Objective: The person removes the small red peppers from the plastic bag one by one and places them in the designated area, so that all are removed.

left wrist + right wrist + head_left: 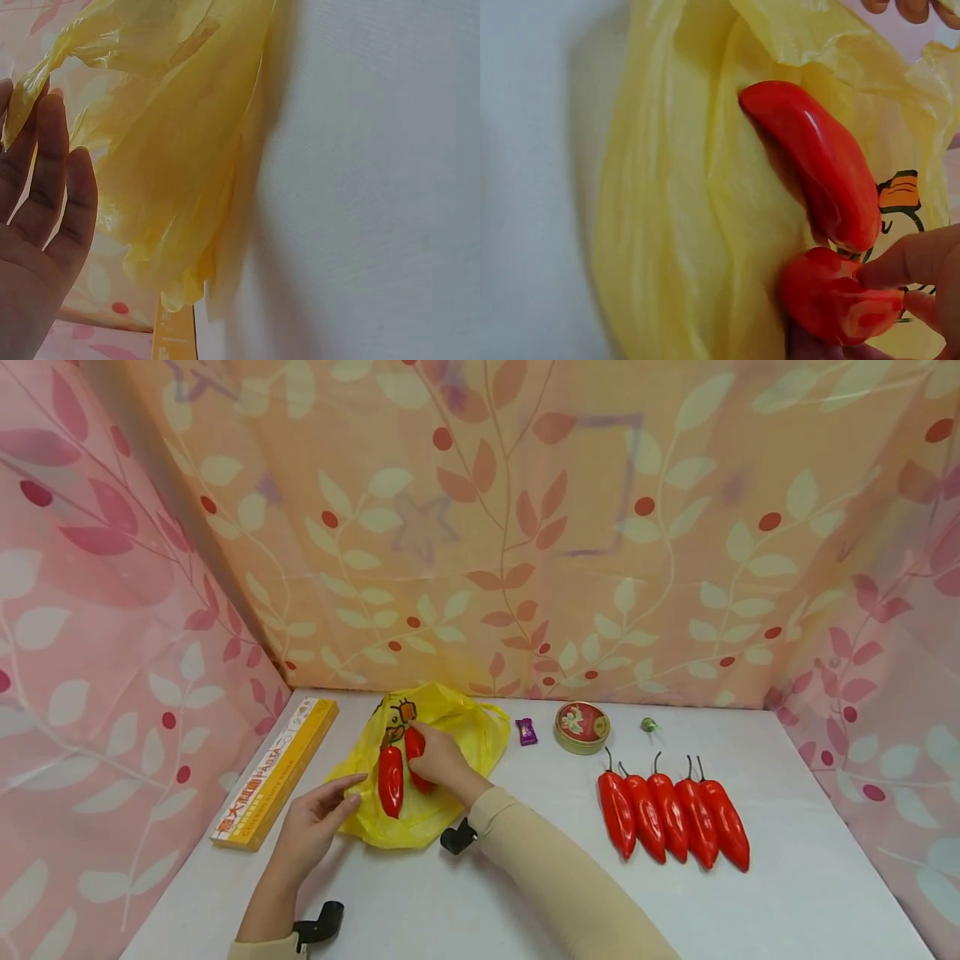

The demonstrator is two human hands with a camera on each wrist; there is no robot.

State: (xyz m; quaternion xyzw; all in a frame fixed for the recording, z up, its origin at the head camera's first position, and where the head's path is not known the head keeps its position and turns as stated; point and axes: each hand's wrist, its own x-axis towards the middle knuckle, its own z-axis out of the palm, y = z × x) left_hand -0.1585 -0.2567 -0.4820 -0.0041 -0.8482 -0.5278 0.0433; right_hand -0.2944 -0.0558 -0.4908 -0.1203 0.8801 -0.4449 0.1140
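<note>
Head view: right hand point(438, 760) grips glossy red plastic chili pepper point(415, 752) on crumpled yellow plastic bag point(442, 760) lying on white table point(750, 902); second red pepper point(390, 781) lies just beside it. Left hand point(318, 822), fingers relaxed, touches bag edge. Row of five red peppers point(672, 814) well apart to right.

Left wrist view: thin bag film point(180, 150) by straight fingers point(52, 172). Risk: unpinned film slides, bunches.

Right wrist view: fingertips point(907, 259) pinch pepper point(840, 304); slick skin may slip.

Long yellow box point(273, 772) bears print, unreadable.
</note>
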